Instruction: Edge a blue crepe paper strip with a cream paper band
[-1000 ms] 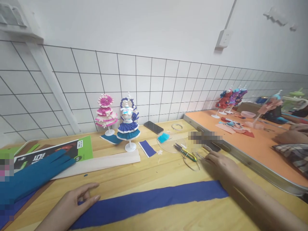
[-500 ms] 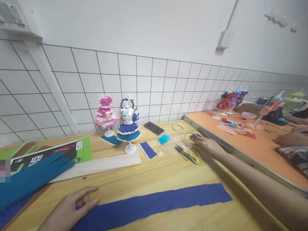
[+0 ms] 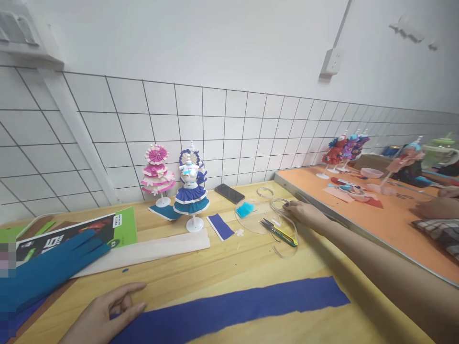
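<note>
My left hand lies flat and open on the wooden table, its fingers on the left end of a long dark blue paper strip. My right hand reaches far out to the right, fingers curled on a clear tape roll. Just left of that hand lie small thread snips with a yellow-green handle and a clear round plate with a turquoise piece. Two paper-dress mannequins stand at the back: a pink one and a blue one.
A cream paper strip, a teal sheet, a green-edged booklet and a phone lie on the table. A wire grid backs it. To the right is an orange table with more dress models and another person's hands.
My right hand moved away from me, from near the snips out to the clear tape roll. The view shifted slightly. My left hand stayed on the blue strip.
</note>
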`<act>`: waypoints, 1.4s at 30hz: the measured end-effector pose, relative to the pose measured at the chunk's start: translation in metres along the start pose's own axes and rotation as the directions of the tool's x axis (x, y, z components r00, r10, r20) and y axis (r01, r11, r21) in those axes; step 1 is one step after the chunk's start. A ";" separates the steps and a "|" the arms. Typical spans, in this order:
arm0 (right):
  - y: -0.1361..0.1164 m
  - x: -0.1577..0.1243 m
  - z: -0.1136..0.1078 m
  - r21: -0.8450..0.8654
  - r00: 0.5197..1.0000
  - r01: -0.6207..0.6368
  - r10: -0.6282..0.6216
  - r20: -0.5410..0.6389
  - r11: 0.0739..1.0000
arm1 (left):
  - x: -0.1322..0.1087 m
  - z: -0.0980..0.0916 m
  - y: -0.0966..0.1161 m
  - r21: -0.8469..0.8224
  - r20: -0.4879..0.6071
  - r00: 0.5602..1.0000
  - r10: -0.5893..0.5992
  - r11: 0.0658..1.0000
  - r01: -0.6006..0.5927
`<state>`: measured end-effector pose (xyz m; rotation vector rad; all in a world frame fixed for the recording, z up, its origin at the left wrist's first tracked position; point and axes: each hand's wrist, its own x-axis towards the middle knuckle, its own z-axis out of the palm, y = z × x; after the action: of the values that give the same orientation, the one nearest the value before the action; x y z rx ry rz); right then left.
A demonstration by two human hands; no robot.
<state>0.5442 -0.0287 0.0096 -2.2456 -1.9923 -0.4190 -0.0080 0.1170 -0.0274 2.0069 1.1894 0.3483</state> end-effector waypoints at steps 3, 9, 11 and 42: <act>-0.018 -0.007 -0.010 0.057 1.000 -0.003 0.003 0.000 0.998 | 0.000 0.000 0.000 -0.026 0.013 1.000 0.004 1.000 -0.004; -0.115 -0.056 -0.043 0.251 0.985 0.134 -0.156 0.072 0.959 | -0.001 0.001 -0.004 -0.076 0.010 1.000 0.013 0.997 -0.012; -0.139 -0.075 -0.050 0.405 0.955 0.135 -0.228 0.191 0.904 | -0.002 0.001 -0.004 -0.092 0.001 1.000 0.012 0.996 -0.012; -0.053 -0.098 -0.023 0.506 0.894 -0.338 0.103 0.435 0.794 | -0.003 0.013 0.026 0.152 -0.224 0.947 0.231 0.968 -0.200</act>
<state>0.4787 -0.1215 -0.0006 -2.2128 -1.6350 0.6278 0.0141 0.1014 -0.0170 2.2639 1.1615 0.6560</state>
